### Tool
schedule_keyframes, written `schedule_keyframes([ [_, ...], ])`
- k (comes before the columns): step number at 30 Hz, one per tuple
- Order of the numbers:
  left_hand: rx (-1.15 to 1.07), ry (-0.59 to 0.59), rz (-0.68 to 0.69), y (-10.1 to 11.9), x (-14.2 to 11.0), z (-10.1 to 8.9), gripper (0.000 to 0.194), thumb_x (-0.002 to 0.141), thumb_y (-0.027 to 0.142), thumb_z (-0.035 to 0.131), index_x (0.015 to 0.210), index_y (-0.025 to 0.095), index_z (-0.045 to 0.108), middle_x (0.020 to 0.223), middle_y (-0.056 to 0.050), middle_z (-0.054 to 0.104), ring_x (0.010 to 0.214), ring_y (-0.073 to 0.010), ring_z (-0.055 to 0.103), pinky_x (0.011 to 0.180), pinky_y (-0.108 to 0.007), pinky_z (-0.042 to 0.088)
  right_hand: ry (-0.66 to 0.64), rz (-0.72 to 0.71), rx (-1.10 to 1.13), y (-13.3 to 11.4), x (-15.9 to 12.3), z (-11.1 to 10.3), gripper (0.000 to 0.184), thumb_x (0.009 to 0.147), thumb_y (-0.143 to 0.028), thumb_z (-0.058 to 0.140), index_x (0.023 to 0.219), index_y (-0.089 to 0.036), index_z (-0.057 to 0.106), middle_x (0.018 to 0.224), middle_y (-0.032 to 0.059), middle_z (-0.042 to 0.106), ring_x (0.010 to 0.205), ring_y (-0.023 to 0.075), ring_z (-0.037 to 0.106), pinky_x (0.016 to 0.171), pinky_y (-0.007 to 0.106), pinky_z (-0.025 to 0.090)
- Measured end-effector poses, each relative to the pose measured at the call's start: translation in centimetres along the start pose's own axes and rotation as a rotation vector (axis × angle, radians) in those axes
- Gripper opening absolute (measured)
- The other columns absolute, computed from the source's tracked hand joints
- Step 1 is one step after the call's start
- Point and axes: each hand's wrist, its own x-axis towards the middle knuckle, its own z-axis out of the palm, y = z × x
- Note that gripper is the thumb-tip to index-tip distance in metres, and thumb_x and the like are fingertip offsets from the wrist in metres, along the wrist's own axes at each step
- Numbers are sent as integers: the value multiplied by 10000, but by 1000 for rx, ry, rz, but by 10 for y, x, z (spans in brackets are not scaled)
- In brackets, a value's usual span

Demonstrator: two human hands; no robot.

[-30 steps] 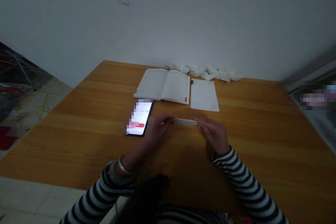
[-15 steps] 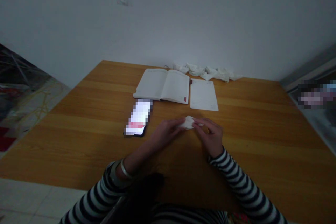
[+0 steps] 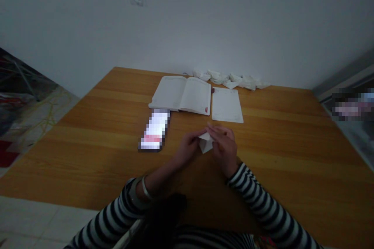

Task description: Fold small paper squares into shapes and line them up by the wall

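Where it shows, the folded white paper (image 3: 207, 146) looks angular

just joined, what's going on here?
A person at a wooden table holds a small folded white paper between the left hand and right hand. A lit phone lies near the left hand. Beyond are an open notebook, a loose sheet to its right, and crumpled white pieces along the wall.

Single head-worn view; looks forward, down; close above table (image 3: 280, 148); wall (image 3: 210, 19) beyond
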Motion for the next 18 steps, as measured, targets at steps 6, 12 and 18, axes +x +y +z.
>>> schedule_keyframes([
  [6, -523, -30, -288, 14, 0, -11, 384, 892, 152, 516, 1229, 165, 700, 1219, -116, 727, 1129, -264, 675, 1023, -452, 520, -149, -1, 286, 16, 5, -7, 522, 912, -59, 424, 1257, -335, 703, 1582, -10, 423, 1452, 220, 414, 1192, 506, 345],
  [12, -761, 25, -264, 18, 1, -13, 273, 888, 227, 662, 1143, 159, 731, 1162, -114, 730, 977, -210, 689, 866, -337, 563, -386, 9, 450, 11, 3, -7, 488, 994, -309, 520, 1480, -328, 486, 1685, -8, 152, 1551, 260, 146, 1255, 517, 153],
  [18, -926, 76, -225, 15, 0, -4, 469, 843, 175, 749, 1296, 210, 632, 1125, -79, 729, 911, -165, 683, 832, -281, 534, -175, 252, 723, 6, -2, 6, 745, 993, -444, 535, 1606, -354, 122, 1677, 17, 216, 1535, 223, 228, 1252, 488, 215],
])
